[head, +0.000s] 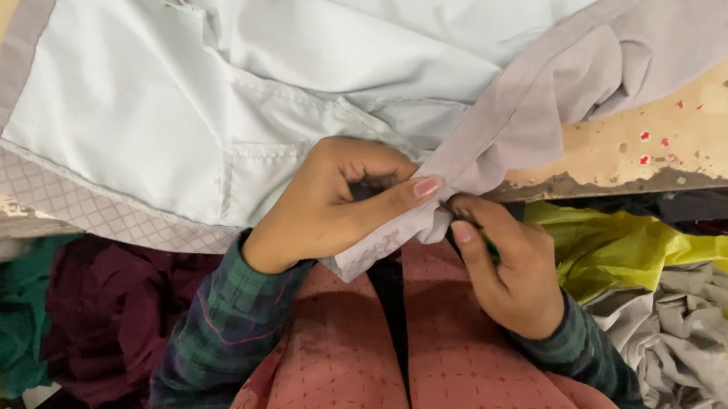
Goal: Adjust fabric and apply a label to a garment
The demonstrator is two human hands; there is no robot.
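Pink lap cloth (454, 373) — green bag (627, 248) beside

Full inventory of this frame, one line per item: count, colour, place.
garment: 1, pale blue with grey trim, spread on the table, near edge pinched in both hands
table: 1, tan, worn, red and dark specks, top of view
yellow sheet: 1, yellow, lower right under grey cloth
grey cloth: 1 pile, grey, lower right
maroon cloth: 1 pile, maroon, lower left
green cloth: 1 pile, green, far lower left
tunic: 1, salmon with small pattern, bottom centre
sleeves: 2, dark green plaid
left hand: grip shut on garment trim
right hand: grip shut on garment trim, a small green thing in the fingers, unclear
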